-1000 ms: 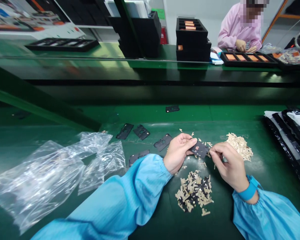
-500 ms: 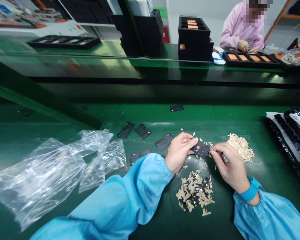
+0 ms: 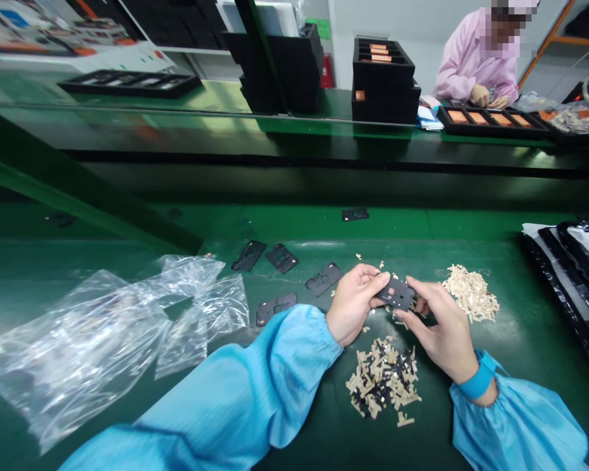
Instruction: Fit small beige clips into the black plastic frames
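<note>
A thin black plastic phone-sized panel with a small reddish square is held up between both hands. My left hand pinches its left end between thumb and fingers. On its right end, my right hand is closed, index finger at the upper corner and thumb near the lower edge. Just below lies a mixed pile of beige and black small parts. Beyond my right hand is a heap of beige small pieces. A few loose beige bits are scattered around the panel, partly hidden by the hands.
Several similar black panels lie left of my hands, another panel farther back. Clear plastic bags cover the left. Black-wrapped packages stand at right. A green post slants at left. Across the bench, a person in pink works beside trays.
My right hand has shifted from a fingertip pinch at the panel's right tip to a wider grip over its right end. My left hand keeps its hold.
</note>
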`<state>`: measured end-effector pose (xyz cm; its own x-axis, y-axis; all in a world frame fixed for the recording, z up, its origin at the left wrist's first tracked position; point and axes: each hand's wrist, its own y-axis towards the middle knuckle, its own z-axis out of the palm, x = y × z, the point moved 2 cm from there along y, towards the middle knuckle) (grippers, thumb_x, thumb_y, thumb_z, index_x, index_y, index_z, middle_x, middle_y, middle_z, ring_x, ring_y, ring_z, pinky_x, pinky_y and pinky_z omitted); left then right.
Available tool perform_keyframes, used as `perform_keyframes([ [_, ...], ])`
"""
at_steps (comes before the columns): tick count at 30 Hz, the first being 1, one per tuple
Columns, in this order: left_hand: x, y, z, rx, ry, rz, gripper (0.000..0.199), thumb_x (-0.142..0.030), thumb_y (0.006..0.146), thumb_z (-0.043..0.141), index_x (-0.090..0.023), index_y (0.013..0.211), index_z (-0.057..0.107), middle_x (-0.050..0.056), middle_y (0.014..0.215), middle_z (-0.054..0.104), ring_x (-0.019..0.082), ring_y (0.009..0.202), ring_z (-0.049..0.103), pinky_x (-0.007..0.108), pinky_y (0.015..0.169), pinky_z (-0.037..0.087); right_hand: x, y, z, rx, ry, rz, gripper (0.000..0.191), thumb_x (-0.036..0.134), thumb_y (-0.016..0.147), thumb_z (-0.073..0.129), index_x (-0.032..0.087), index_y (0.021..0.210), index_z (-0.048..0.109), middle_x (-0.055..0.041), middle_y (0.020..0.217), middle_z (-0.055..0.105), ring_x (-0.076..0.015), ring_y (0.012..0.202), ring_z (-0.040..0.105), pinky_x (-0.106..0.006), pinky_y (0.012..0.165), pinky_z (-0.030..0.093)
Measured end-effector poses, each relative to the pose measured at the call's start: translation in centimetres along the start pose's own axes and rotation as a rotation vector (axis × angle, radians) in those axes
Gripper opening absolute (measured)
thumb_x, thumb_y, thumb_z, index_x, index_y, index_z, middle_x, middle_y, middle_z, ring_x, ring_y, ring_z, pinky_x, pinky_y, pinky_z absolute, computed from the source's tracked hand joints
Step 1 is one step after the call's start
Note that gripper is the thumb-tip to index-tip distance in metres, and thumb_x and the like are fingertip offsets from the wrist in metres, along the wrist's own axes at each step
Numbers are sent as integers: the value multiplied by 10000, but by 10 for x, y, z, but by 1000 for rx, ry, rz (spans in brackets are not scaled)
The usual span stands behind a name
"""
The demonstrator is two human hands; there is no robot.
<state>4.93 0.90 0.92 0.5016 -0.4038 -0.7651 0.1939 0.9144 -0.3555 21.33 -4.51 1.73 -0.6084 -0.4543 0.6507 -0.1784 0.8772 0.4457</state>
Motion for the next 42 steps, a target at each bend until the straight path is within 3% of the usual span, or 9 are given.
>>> perform_keyframes([
  [8,2,-1,0,2,-64,21,547,-371,561,971,-164,807,527,-38,656,680,93,626,678,192,619,590,8,-3,6,-193,-85,-85,565,145,973,644,264,1508,507,-61,935,703,-182,747,658,-308,685,575],
  [13,3,2,-3,-14,-56,39,536,-368,586,958,-165,823,523,-30,689,689,100,633,690,206,628,593,7,-5,3,-277,-101,-98,356,114,949,662,243,1279,691,-72,953,761,-194,782,709,-322,719,594],
  [19,5,6,-6,7,63,95,521,-391,614,934,-172,833,516,-35,676,673,121,632,692,224,616,581,1,-1,3,-95,213,263,518,326,916,708,211,1393,541,-23,852,718,-156,644,645,-304,623,567],
  [23,6,7,-6,84,209,178,455,-380,665,906,-160,823,541,-30,681,652,95,621,651,191,601,531,-2,4,-4,15,441,528,252,423,924,683,204,1037,632,45,595,605,-121,501,565,-244,514,470],
  [29,4,13,-7,30,119,319,331,-477,887,690,-168,885,570,46,901,655,154,843,649,286,681,617,-8,7,-19,301,739,851,311,448,920,694,200,777,572,84,445,513,-38,318,342,-169,355,217],
  [32,4,16,-7,-10,84,334,296,-458,925,641,-173,891,568,53,924,640,157,863,632,287,674,625,-8,13,-21,33,855,779,217,423,910,705,229,979,637,3,754,731,-83,504,581,-187,476,433],
  [34,4,17,-7,-4,81,331,273,-436,938,627,-173,896,570,57,925,639,157,860,627,277,664,621,-5,14,-18,-21,826,710,279,419,931,674,248,1148,631,-62,1065,761,-132,687,679,-249,592,526],
  [38,5,17,-7,8,81,337,254,-411,951,614,-168,891,573,58,912,634,155,845,624,266,652,613,4,8,-5,342,430,511,142,335,950,662,231,1043,688,-32,848,712,-149,618,610,-294,592,496],
  [42,6,16,-7,16,92,337,269,-425,957,608,-166,890,579,60,911,631,158,852,623,264,659,610,17,2,5,642,157,232,179,211,968,620,263,1122,694,-49,1015,650,-194,848,634,-339,757,508],
])
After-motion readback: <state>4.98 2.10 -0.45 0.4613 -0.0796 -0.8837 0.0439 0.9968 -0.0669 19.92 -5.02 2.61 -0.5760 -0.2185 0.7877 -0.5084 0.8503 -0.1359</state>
